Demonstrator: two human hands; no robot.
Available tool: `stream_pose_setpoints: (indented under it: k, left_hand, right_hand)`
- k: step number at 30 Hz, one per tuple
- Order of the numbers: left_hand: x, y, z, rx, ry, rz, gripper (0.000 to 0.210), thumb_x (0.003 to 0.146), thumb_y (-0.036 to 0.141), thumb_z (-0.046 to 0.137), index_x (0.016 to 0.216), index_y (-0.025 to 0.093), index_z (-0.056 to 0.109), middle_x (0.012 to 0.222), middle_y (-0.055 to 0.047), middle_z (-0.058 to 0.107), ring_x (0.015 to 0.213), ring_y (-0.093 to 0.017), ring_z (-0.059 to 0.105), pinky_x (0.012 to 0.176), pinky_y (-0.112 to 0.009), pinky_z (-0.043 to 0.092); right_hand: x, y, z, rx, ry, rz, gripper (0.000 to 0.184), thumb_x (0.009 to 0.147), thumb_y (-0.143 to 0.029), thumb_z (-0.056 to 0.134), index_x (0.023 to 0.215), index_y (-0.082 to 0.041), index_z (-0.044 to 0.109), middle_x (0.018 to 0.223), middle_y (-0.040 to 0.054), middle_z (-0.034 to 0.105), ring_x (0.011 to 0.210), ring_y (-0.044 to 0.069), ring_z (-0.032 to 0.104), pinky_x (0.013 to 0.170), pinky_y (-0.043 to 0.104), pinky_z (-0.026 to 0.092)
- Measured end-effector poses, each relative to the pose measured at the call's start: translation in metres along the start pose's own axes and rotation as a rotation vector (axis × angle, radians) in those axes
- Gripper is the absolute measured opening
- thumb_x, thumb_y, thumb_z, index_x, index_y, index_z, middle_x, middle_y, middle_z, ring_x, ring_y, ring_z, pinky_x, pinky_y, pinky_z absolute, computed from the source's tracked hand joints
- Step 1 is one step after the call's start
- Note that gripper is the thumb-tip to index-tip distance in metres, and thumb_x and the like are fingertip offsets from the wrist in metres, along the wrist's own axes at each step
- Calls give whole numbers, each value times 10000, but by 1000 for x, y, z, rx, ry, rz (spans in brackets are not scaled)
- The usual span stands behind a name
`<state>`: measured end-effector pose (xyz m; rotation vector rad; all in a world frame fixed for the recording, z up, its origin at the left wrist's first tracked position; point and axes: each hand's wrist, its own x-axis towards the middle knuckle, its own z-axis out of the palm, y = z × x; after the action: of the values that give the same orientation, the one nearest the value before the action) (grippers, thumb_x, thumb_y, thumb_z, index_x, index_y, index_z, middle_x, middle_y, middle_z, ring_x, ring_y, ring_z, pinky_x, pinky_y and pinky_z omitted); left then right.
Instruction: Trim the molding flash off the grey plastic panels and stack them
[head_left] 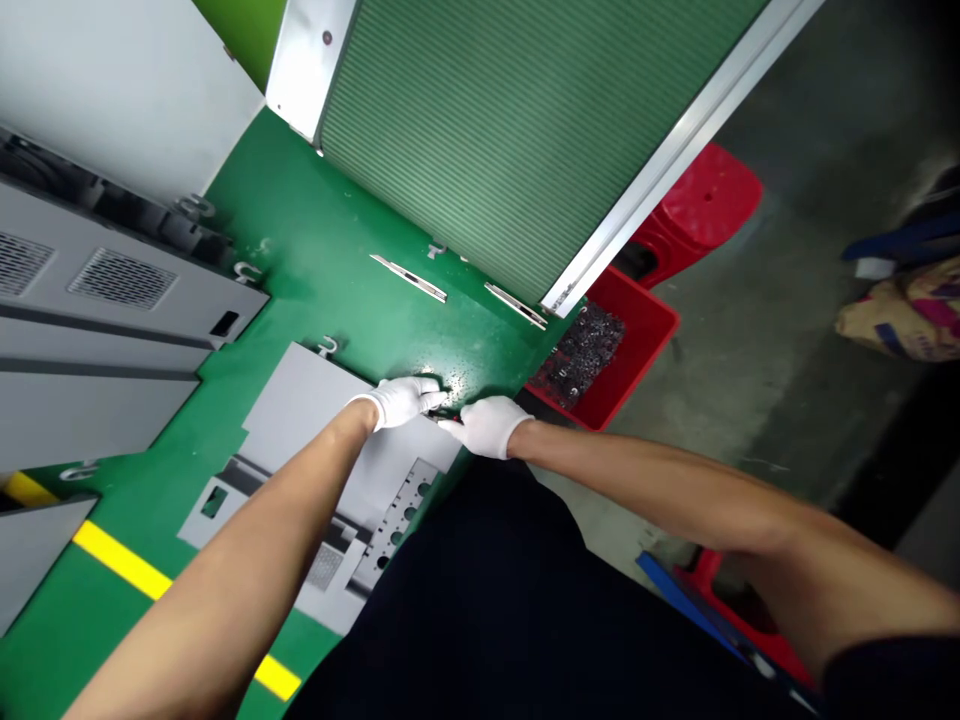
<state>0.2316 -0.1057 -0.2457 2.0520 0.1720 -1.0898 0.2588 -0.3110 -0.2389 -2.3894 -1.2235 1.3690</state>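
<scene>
r hand [491, 427] clamped on sm. tool [454, 418], l hand [405, 401] grip unclear, gray panel [296, 410] nr

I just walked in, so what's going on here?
A person's gloved left hand and right hand are close together at the edge of a gray panel on a green surface. Between them is a small, partly red thing, mostly hidden. Two slim tools lie beyond, and a red bin of small dark pieces stands nearby.

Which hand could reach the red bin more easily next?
Probably the right hand: it looks nearer the red bin. The left hand is farther away, at the grey panel.
</scene>
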Motion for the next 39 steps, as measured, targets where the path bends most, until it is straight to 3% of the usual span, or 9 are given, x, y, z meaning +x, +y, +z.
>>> stream_pose_setpoints:
  k: [8, 16, 23, 28, 31, 33, 36, 37, 39]
  left_hand:
    - [-5, -1, 0, -115, 7, 10, 455, 792, 637, 611, 670, 206, 527, 668, 8, 573, 667, -158, 491, 673, -285, 418]
    - [0, -4, 5, -119, 5, 50, 414, 809, 588, 594, 675, 208, 500, 690, 5, 524, 694, -164, 465, 694, -295, 434]
    - [-10, -8, -14, -41, 161, 210, 415, 894, 525, 513, 649, 193, 562, 728, -43, 539, 675, -175, 472, 697, -331, 434]
    - [-9, 32, 2, -176, 415, 156, 446, 914, 562, 507, 728, 181, 642, 740, -48, 625, 747, -195, 549, 757, -328, 475]
    - [-4, 64, 5, -295, 384, 219, 463, 915, 575, 525, 1046, 170, 708, 907, -63, 707, 794, -206, 618, 766, -323, 511]
    - [-7, 62, -14, -116, 535, 216, 498, 932, 561, 506, 1206, 183, 682, 1080, -103, 714, 959, -252, 646, 896, -369, 503]
    - [-22, 14, -70, 299, 910, -159, 518, 931, 579, 466, 1169, 187, 706, 1260, -185, 653, 1174, -382, 581, 1023, -530, 406]
    - [-29, -8, -90, 349, 879, -301, 536, 910, 614, 469, 1138, 197, 717, 1251, -187, 657, 1164, -406, 582, 1003, -553, 405]
    - [-42, -48, -121, 271, 627, -414, 538, 869, 663, 486, 971, 202, 743, 1076, -149, 716, 1037, -363, 633, 926, -482, 454]
  right_hand:
    - [-1, -7, -1, 106, 1, 126, 806, 957, -747, 172, 1084, -179, 729, 1072, 180, 750, 990, 336, 711, 828, 426, 526]
    - [2, -13, 2, 32, 13, 60, 862, 980, -708, 133, 1059, -103, 742, 982, 234, 750, 948, 363, 716, 827, 454, 513]
    - [2, -1, -2, 10, -28, 85, 810, 974, -707, 204, 1018, -126, 767, 1043, 240, 745, 996, 386, 701, 834, 464, 510]
    - [-18, 15, 3, 313, 50, 356, 789, 975, -715, 212, 1008, -145, 758, 1070, 215, 749, 1055, 342, 692, 862, 386, 486]
    - [-41, 20, 16, 487, 106, 427, 753, 1005, -672, 201, 946, -155, 746, 1019, 179, 761, 1038, 288, 697, 849, 323, 466]
    - [-58, 20, 26, 564, 129, 445, 751, 1009, -676, 182, 891, -175, 727, 938, 146, 765, 950, 257, 713, 796, 303, 466]
    - [-76, 16, 39, 660, 156, 464, 747, 997, -708, 178, 814, -194, 688, 807, 108, 746, 805, 230, 711, 726, 294, 460]
    - [-78, 13, 40, 681, 160, 456, 741, 993, -715, 184, 797, -198, 678, 786, 102, 741, 786, 227, 707, 716, 293, 456]
    - [-75, 7, 38, 664, 152, 405, 729, 996, -707, 195, 786, -201, 675, 798, 109, 744, 813, 237, 710, 729, 298, 454]
